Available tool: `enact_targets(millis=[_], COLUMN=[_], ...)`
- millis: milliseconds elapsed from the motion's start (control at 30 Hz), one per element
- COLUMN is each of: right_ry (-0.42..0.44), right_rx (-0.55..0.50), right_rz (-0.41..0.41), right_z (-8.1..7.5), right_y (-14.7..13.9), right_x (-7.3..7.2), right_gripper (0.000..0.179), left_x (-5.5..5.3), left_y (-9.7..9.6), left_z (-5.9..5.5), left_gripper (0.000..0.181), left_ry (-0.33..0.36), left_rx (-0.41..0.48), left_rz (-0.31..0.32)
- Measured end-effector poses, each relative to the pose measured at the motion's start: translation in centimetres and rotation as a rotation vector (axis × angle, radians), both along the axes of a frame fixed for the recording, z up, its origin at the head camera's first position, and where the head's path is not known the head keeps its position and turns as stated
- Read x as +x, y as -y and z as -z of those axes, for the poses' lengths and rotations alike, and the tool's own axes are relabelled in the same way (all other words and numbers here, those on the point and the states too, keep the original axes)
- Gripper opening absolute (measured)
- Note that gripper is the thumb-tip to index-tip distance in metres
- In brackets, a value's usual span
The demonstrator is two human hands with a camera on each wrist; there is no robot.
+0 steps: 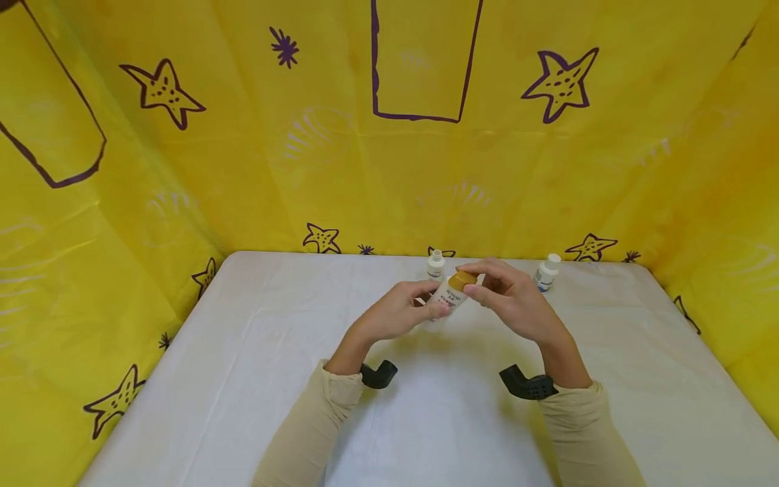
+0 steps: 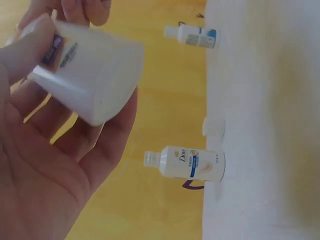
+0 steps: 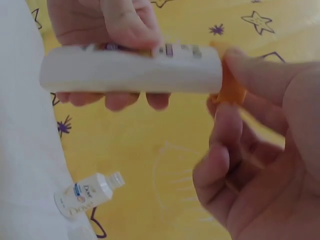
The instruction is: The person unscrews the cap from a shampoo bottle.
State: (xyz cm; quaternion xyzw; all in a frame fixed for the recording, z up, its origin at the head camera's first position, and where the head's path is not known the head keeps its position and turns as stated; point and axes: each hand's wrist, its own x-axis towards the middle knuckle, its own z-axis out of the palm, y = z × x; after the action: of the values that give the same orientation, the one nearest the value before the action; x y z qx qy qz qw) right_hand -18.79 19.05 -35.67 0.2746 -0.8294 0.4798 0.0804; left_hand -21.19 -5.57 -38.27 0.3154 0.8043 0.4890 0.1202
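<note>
A white bottle (image 1: 449, 299) with printed lettering tilts in the air above the table, its orange cap (image 1: 462, 279) at the upper right end. My left hand (image 1: 397, 314) grips the bottle's body, thumb on the near side and fingers behind. With thumb and fingertips my right hand (image 1: 520, 302) pinches the orange cap, clearly visible in the right wrist view (image 3: 232, 82). Whether the cap is loose cannot be told. Just behind the hands stands a small white Dove bottle (image 2: 192, 164) with its threaded neck bare. Beside it a small white cap (image 2: 214, 128) rests on the table.
To the right of my right hand stands another white bottle (image 1: 548, 273) with a white cap and a blue band at its base. A white cloth covers the table (image 1: 243, 379). Yellow curtains (image 1: 243, 176) with starfish drawings hang behind and at both sides.
</note>
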Motion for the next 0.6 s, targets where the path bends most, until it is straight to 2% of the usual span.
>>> enact_targets(millis=[100, 233, 467, 600], right_ry=[0.014, 0.027, 0.034, 0.014], right_rx=[0.000, -0.034, -0.052, -0.041], right_rz=[0.099, 0.172, 0.214, 0.227], right_z=[-0.1, 0.1, 0.1, 0.2], right_y=[0.4, 1.2, 2.4, 2.4], right_x=[0.2, 0.5, 0.8, 0.8], right_gripper=[0.029, 0.030, 0.035, 0.032], left_x=[0.1, 0.2, 0.5, 0.6], left_y=[-0.2, -0.6, -1.0, -1.1], left_z=[0.1, 0.3, 0.4, 0.3], left_gripper=[0.031, 0.032, 0.033, 0.033], left_ry=[-0.023, -0.052, -0.227, -0.291], left_rx=[0.018, 0.034, -0.010, -0.039], left_rz=[-0.062, -0.120, -0.179, -0.185])
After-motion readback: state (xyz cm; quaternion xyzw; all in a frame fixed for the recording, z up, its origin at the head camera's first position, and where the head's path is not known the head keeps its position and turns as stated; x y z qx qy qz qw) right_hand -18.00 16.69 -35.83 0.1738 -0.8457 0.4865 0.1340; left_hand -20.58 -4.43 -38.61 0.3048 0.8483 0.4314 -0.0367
